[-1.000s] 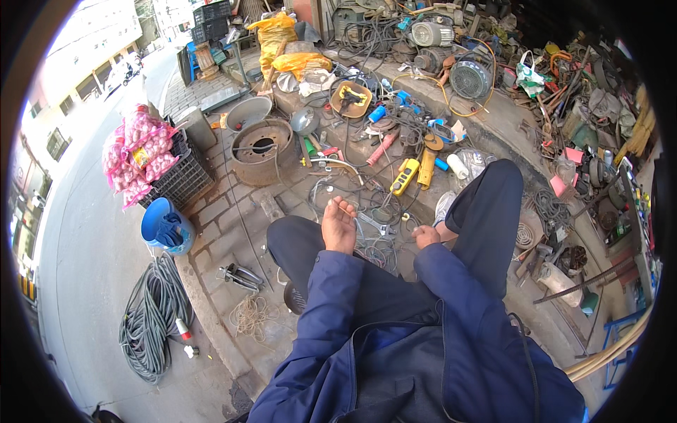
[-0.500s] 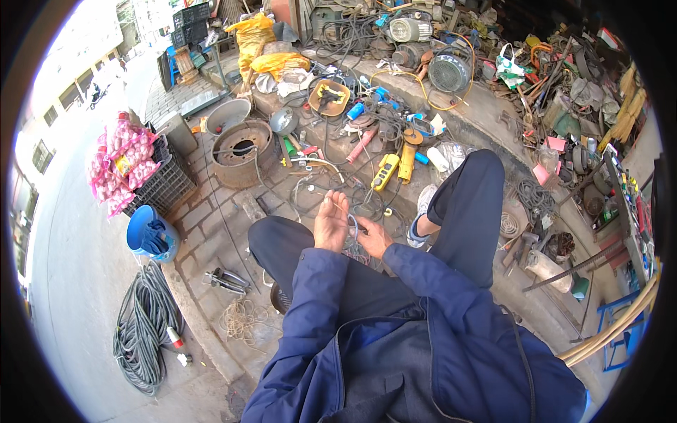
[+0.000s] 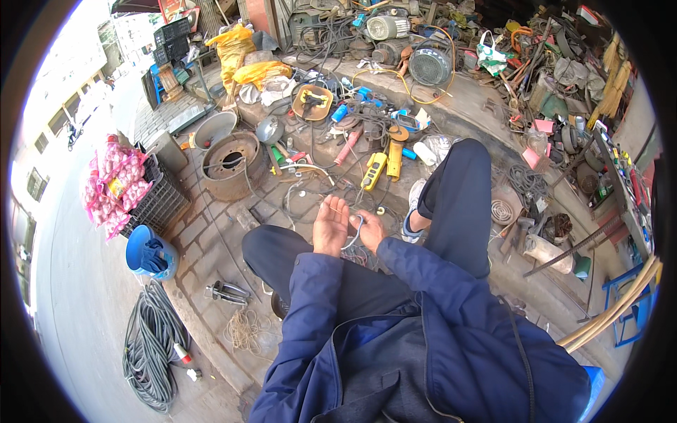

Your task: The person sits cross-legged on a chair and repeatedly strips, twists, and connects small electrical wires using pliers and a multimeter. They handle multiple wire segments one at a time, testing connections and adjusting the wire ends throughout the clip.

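Note:
My left hand (image 3: pixel 330 224) is turned palm up above my lap, its fingers stretched out and close together. Nothing I can make out lies in it, though fine strands may be near the fingertips. Just to its right, my right hand (image 3: pixel 370 231) is closed on a thin pale grey-blue cable (image 3: pixel 355 238), which curves down between the two hands. Part of the cable is hidden by the fingers. Beyond the hands, a yellow push-button control box (image 3: pixel 374 171) lies on the ground beside a yellow angle grinder (image 3: pixel 395 151).
A rusty wheel rim (image 3: pixel 233 182) lies ahead to the left. Farther left are a blue bucket (image 3: pixel 151 252), a black crate (image 3: pixel 163 194) and coiled black cable (image 3: pixel 149 352). Nearer sits a metal puller (image 3: pixel 227 292). Electric motors (image 3: pixel 430 66) and scrap fill the back.
My right hand has shifted slightly and the cable's loop has moved right, away from the left palm. My left hand's fingers have spread a little. The view has tilted slightly.

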Action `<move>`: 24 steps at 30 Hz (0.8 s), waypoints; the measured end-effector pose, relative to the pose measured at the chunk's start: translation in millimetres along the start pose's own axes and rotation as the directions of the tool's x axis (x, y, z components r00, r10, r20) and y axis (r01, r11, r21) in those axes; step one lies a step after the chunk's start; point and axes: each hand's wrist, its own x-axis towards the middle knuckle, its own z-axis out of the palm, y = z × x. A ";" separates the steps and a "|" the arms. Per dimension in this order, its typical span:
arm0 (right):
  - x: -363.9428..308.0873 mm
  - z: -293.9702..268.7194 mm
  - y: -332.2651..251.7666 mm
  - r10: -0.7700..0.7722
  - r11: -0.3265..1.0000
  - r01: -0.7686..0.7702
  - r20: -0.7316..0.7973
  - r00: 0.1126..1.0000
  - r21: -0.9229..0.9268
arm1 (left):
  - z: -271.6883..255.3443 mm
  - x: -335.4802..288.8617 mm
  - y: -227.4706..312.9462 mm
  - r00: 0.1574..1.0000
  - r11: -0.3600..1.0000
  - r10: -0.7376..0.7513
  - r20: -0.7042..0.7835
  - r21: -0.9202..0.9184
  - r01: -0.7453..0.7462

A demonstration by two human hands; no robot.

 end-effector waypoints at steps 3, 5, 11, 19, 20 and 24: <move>5.9 8.9 11.4 0.257 0.878 -0.242 0.020 0.966 0.412 | 3.5 -2.8 -3.4 0.997 0.998 -0.002 -0.076 -0.063 -0.003; 13.5 17.8 24.0 0.364 0.845 -0.316 -0.031 0.931 0.431 | 4.3 -6.4 -10.5 1.000 1.000 0.002 0.005 -0.015 -0.002; 28.9 28.1 57.3 0.503 0.845 -0.451 -0.141 0.853 0.287 | 2.7 -20.6 -28.8 0.981 0.982 0.061 -0.182 0.186 -0.027; 48.7 -46.5 102.5 0.799 0.595 -0.682 -0.405 0.445 0.424 | 11.5 -118.2 -65.4 0.967 0.910 -0.247 -0.060 0.330 0.253; 50.8 -59.7 116.1 0.820 0.565 -0.664 -0.426 0.383 0.491 | 13.3 -130.7 -65.4 0.958 0.899 -0.283 -0.035 0.338 0.278; 62.0 -83.7 167.2 0.801 0.597 -0.414 -0.482 0.356 0.687 | 21.4 -163.2 -48.2 0.937 0.878 -0.349 -0.033 0.337 0.339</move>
